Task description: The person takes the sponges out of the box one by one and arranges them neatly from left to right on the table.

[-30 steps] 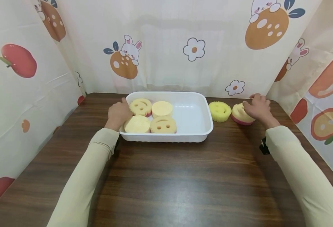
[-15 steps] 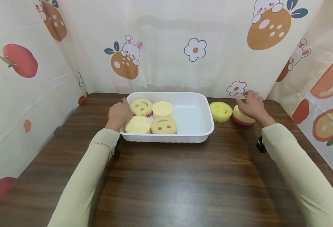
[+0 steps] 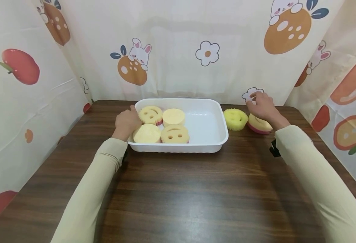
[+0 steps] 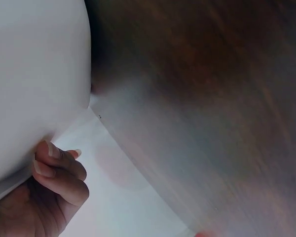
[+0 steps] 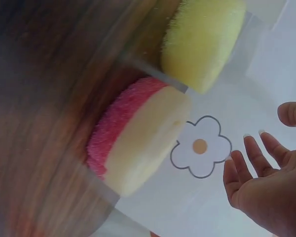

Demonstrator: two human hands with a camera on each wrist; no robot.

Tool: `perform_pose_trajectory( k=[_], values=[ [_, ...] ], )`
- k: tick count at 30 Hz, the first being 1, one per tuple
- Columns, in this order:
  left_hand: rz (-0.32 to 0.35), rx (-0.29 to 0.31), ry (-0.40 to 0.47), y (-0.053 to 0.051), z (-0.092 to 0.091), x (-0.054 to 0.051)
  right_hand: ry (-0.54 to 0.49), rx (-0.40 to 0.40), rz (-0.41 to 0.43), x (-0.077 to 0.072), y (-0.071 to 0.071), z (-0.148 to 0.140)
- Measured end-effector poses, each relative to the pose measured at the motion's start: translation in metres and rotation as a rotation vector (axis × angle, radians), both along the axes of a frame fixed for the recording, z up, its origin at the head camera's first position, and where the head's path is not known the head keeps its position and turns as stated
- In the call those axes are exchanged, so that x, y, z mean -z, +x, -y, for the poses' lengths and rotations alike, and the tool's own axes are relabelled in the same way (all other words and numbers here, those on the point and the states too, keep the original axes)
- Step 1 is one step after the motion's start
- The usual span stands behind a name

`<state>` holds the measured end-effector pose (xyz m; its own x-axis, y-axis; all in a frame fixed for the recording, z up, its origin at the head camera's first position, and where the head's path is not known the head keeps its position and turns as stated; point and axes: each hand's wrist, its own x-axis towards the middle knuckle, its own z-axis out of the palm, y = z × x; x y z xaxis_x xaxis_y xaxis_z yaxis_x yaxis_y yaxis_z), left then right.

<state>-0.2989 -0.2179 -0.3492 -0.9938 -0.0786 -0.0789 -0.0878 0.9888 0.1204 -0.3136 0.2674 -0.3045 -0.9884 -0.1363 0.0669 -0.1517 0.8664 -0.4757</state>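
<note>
At its left end, the white tray is gripped by my left hand, with curled fingers at the wall in the left wrist view. Round cream sponges fill its left half: a smiley one behind, a plain one, another plain one and a smiley one in front. My right hand hovers above the cream-and-pink sponge, apart from it, fingers spread and holding nothing. Left of that sponge lies a yellow smiley sponge, beside the tray's right wall.
A dark wood-grain table stretches in front of the tray. Printed curtain hangs close behind the table's back edge and along both sides.
My right hand has moved left and slightly up over the cream-and-pink sponge, uncovering its right part. The left hand, the tray and the sponges have stayed in place.
</note>
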Motion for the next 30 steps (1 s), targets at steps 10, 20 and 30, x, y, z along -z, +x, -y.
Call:
perform_pose_trajectory(
  k=[10, 20, 30],
  values=[
    [-0.009, 0.000, -0.037, 0.002, -0.002, -0.001, -0.021, -0.012, 0.006, -0.014, -0.005, 0.014],
    [-0.035, -0.002, -0.058, 0.000, -0.002, 0.004, 0.016, -0.012, 0.021, -0.024, -0.006, 0.032],
    [-0.046, -0.013, -0.079, 0.001, -0.001, 0.005, -0.002, -0.012, 0.041, -0.030, -0.007, 0.051]
  ],
)
